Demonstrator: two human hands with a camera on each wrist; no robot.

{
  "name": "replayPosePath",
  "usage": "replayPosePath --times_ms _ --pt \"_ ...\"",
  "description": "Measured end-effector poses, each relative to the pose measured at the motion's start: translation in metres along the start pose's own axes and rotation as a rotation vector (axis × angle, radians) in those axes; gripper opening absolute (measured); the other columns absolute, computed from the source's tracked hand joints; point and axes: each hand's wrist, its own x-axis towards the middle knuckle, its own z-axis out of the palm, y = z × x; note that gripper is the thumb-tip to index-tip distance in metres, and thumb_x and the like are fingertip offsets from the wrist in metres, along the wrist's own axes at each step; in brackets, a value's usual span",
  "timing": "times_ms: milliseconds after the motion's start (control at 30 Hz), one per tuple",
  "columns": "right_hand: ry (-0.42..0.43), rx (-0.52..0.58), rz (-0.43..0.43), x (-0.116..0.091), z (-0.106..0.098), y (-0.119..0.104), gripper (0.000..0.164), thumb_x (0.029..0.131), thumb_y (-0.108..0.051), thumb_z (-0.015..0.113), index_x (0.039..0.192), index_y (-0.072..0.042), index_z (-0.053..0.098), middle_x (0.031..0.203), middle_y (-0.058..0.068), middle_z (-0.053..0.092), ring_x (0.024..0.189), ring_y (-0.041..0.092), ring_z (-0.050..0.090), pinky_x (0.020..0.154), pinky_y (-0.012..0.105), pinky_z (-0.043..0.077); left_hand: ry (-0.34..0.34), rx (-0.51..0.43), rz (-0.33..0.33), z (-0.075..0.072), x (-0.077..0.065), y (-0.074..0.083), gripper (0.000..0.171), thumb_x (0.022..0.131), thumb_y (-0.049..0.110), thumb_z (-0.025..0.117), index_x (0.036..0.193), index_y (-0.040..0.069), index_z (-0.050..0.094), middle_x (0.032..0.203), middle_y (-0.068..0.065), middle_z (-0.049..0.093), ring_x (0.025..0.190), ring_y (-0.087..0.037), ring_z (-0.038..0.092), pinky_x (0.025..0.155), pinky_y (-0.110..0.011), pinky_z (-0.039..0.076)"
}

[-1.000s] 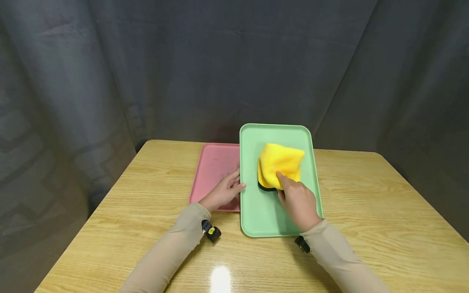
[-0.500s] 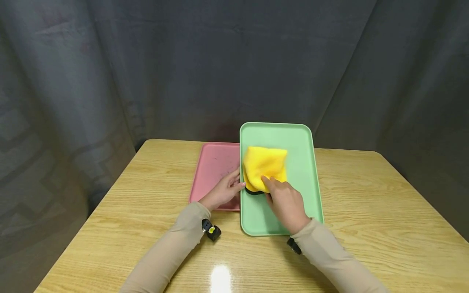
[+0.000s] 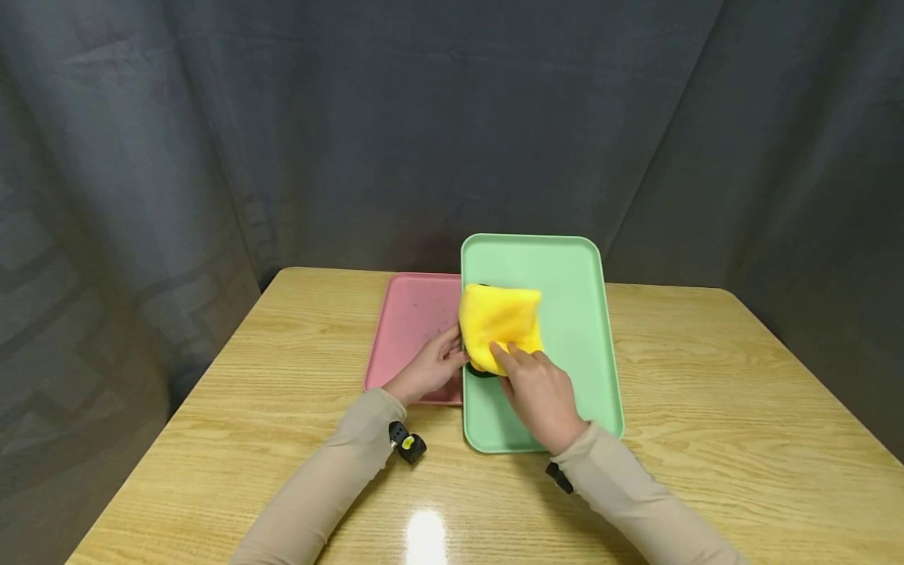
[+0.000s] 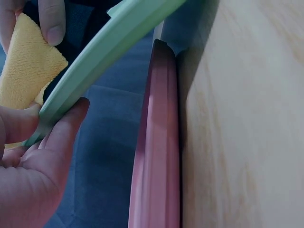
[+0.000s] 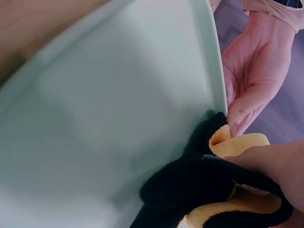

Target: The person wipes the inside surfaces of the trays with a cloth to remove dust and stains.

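My left hand (image 3: 432, 367) pinches the left rim of a green tray (image 3: 565, 329), thumb on the upper face and fingers underneath, as the left wrist view shows. My right hand (image 3: 542, 392) holds a folded cloth (image 3: 501, 314), yellow on one side and black on the other, against the tray's left part. In the right wrist view the cloth's black side (image 5: 175, 185) faces the tray surface, and its yellow inside shows in the folds. The cloth lies right beside my left thumb and overlaps the rim there.
A pink tray (image 3: 417, 314) lies on the wooden table (image 3: 297, 353), partly covered by the green one. In the left wrist view the green tray is raised above the pink tray (image 4: 159, 156). Dark curtains (image 3: 424, 141) hang behind the table.
My right hand has moved the cloth leftward across the green tray, from its middle to the left rim. My left hand stays at the rim.
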Motion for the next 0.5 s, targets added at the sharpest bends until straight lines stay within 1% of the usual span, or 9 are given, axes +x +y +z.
replayPosePath --times_ms 133,267,500 --pt "-0.001 -0.001 -0.004 -0.0004 -0.0001 -0.0012 0.047 0.071 -0.009 0.079 0.116 -0.013 0.067 0.104 0.012 0.071 0.066 0.025 0.059 0.046 0.033 0.049 0.004 0.008 -0.006 -0.0005 0.0003 0.0000 0.061 0.098 0.010 0.046 0.150 0.011 0.016 0.155 -0.009 0.025 0.142 -0.023 0.027 0.114 -0.039 0.031" --pt "0.004 -0.012 -0.002 -0.0007 0.0000 -0.0013 0.047 0.070 -0.010 0.080 0.116 -0.014 0.067 0.104 0.012 0.071 0.066 0.025 0.059 0.045 0.034 0.049 0.008 0.016 -0.009 -0.0008 0.0008 -0.0010 0.061 0.098 0.010 0.046 0.151 0.012 0.016 0.155 -0.009 0.026 0.142 -0.024 0.027 0.114 -0.039 0.031" --pt "0.000 -0.030 0.035 -0.0011 0.0009 -0.0007 0.046 0.070 -0.010 0.080 0.114 -0.013 0.068 0.102 0.011 0.072 0.066 0.027 0.060 0.043 0.034 0.048 -0.002 0.013 0.003 -0.0011 0.0014 -0.0038 0.062 0.097 0.007 0.044 0.151 0.010 0.013 0.155 -0.010 0.024 0.142 -0.024 0.026 0.114 -0.040 0.031"
